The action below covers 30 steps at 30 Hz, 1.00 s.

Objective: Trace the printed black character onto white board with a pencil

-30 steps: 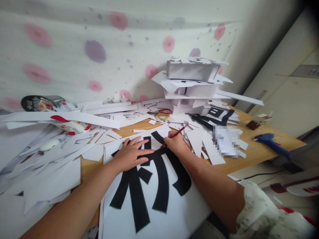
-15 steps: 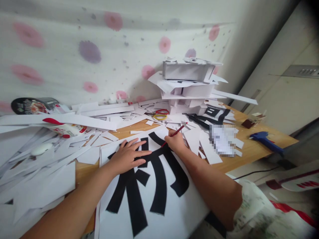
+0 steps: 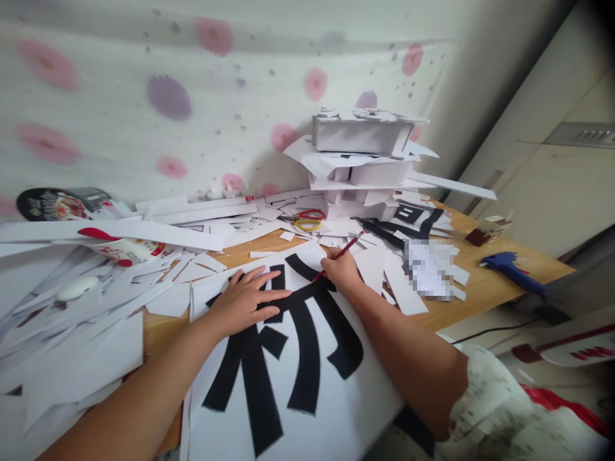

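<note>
- Pencil, slim, dark red [image 3: 352,243]: pinched in right hand [image 3: 342,272]; tip at far edge of black paper character [image 3: 303,358], shaft slanting away rightward.
- Left hand [image 3: 240,302]: fingers spread on character, left of tip.
- Hands apart; right nearer tip.
- Character atop white sheet [image 3: 336,416].

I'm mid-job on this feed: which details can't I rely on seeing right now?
Head view, all:
- Part of the black character: covered by the left hand.
- Whether the pencil in the right hand touches the surface: tip too small to tell.
- Near end of the white sheet: cut off by the bottom edge.
- Any writing on the crumpled-looking paper: pixelated.
</note>
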Tool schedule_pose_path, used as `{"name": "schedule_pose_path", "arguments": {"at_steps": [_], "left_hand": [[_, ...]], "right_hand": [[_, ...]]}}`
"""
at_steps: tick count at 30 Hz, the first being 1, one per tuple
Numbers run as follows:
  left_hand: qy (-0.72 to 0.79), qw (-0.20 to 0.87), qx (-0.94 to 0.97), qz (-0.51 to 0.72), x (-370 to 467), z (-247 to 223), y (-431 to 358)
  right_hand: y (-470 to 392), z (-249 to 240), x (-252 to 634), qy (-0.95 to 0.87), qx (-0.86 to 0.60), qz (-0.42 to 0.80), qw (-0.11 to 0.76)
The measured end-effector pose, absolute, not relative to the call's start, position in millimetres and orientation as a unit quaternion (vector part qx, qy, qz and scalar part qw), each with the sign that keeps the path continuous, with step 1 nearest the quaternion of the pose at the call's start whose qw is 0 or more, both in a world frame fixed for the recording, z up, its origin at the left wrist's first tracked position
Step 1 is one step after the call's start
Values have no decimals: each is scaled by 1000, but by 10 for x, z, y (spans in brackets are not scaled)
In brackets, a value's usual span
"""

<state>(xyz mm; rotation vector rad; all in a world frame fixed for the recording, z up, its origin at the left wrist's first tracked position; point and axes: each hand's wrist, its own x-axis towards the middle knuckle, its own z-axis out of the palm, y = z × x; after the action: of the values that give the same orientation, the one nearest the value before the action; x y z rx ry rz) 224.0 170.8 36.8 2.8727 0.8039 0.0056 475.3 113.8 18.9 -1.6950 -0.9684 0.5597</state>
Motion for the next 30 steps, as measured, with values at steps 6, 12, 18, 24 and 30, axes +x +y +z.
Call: {"name": "schedule_pose_path", "arguments": {"at_steps": [6, 12, 18, 24, 30], "left_hand": [[267, 85, 960, 3, 2243, 387, 1721], [256, 51, 965, -12, 2248, 336, 1772], [265, 40, 962, -50, 2271, 374, 1788], [283, 22, 957, -65, 2545, 601, 1606], [330, -49, 943, 16, 2812, 494, 1308]], "right_hand": [[1151, 183, 4707, -377, -672, 242, 590], [1138, 195, 4638, -428, -624, 301, 581], [1108, 275, 4640, -438, -631, 322, 553], [1089, 318, 4638, -446, -634, 320, 544], [1132, 220, 4654, -445, -616, 318, 566]]}}
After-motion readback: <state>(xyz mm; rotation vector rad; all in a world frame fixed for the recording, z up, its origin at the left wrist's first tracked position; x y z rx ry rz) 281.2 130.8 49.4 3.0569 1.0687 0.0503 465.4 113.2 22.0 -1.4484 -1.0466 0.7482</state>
